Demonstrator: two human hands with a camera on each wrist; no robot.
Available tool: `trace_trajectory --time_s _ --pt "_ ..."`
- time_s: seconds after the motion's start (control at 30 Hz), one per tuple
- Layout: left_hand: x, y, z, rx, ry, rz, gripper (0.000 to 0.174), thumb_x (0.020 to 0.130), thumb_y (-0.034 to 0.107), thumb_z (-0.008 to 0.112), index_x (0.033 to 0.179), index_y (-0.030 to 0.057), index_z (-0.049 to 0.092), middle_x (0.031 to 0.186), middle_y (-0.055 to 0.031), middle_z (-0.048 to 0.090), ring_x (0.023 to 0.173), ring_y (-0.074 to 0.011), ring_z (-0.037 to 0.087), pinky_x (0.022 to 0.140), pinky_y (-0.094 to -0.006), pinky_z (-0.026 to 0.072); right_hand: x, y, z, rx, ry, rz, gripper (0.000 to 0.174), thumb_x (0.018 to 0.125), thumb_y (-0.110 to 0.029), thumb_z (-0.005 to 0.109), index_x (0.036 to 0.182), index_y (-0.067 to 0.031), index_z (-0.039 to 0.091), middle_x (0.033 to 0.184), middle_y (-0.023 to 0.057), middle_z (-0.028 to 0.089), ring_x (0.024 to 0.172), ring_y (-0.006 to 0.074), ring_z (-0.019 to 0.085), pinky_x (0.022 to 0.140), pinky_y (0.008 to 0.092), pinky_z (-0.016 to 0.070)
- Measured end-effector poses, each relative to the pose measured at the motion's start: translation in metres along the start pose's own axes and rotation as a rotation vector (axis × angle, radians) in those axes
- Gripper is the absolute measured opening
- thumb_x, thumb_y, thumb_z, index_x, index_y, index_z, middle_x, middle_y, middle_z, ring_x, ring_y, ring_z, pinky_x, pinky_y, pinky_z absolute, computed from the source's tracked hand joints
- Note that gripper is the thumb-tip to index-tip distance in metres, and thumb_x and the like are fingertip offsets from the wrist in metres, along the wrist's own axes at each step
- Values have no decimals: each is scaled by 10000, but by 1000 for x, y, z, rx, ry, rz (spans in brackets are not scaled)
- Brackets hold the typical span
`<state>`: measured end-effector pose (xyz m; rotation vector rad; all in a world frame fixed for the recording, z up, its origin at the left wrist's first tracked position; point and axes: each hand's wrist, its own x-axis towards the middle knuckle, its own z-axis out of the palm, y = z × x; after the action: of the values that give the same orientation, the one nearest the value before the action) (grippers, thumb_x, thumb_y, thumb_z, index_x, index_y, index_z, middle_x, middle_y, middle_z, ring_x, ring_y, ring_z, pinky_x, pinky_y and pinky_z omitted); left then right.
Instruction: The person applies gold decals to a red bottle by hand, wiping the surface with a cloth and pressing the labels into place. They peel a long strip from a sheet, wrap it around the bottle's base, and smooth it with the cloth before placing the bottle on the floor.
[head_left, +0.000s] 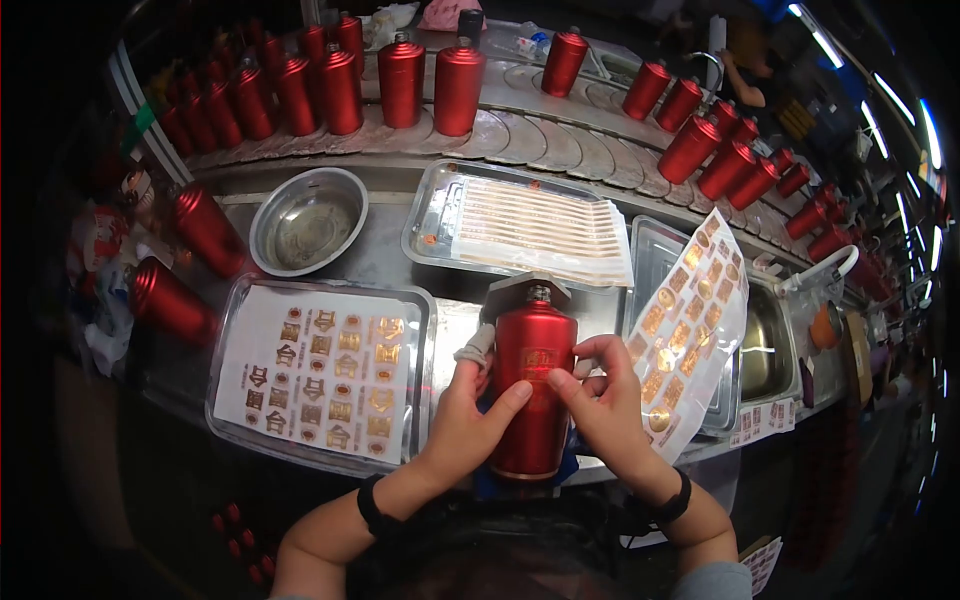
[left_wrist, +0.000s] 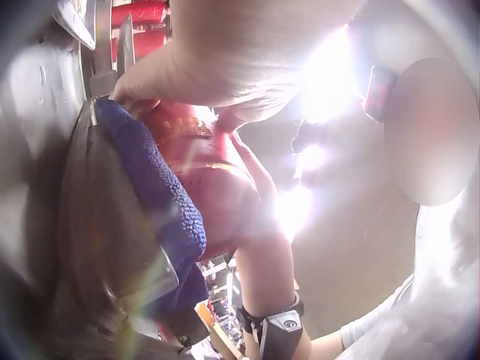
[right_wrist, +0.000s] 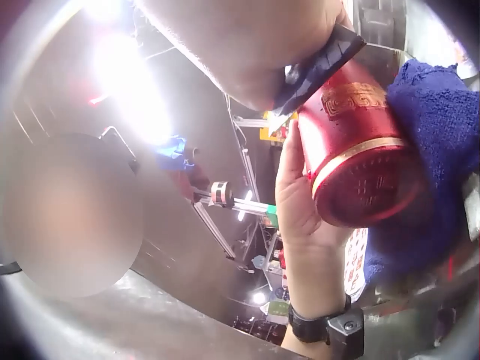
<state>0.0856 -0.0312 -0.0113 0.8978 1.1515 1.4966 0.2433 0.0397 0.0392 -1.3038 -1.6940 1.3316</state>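
A red bottle [head_left: 530,445] with a gold emblem [head_left: 541,358] on its front leans in the middle, its bare neck pointing away. My left hand [head_left: 468,420] grips its left side, thumb on the front below the emblem; a white wrap [head_left: 476,345] covers one fingertip. On the other side, my right hand [head_left: 612,415] has its thumb at the emblem's edge and its fingers bent. In the right wrist view it pinches a dark thin strip [right_wrist: 319,75] lying close over the bottle. Under the bottle is a blue towel [right_wrist: 439,112].
Left of the bottle lies a tray [head_left: 427,350] with a sheet of gold stickers [head_left: 330,370]; a metal bowl [head_left: 265,235] stands behind it. Another tray [head_left: 420,245] holds strip labels [head_left: 530,230]. A sticker sheet [head_left: 690,340] hangs over the right tray. Red bottles [head_left: 460,90] line a conveyor [head_left: 520,135].
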Motion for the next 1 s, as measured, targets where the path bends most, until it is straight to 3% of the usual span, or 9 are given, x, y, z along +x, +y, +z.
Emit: trace_trajectory --time_s 0.1,0.2,0.8,1.0 --pt "0 -8 0 -35 -11 -37 771 932 165 668 1492 -71 194 1479 -238 376 1383 -278 393 1147 -379 314 -5 3 3 -75 16 -52 509 802 -253 816 1130 -34 495 873 24 560 531 6 427 452 190 350" --pt "-1 -4 0 -49 -27 -9 773 932 162 668 1490 -77 187 1483 -240 367 1386 -274 388 1148 -378 311 -5 4 4 -42 10 -36 547 784 -254 833 1146 -39 483 926 32 539 526 4 408 448 184 341" --pt "0 0 2 -76 -13 -34 766 941 160 657 1490 -82 181 1478 -247 373 1378 -275 401 1139 -371 326 -3 6 7 -17 14 -34 530 805 -235 816 1150 -42 462 881 18 545 544 -1 411 461 176 349" --pt "-2 8 1 -43 -18 -65 746 945 159 649 1498 -64 200 1461 -225 407 1354 -257 431 1126 -367 340 -3 14 7 233 -51 -36 369 930 -124 662 1196 -51 418 929 12 543 592 -11 461 504 156 371"
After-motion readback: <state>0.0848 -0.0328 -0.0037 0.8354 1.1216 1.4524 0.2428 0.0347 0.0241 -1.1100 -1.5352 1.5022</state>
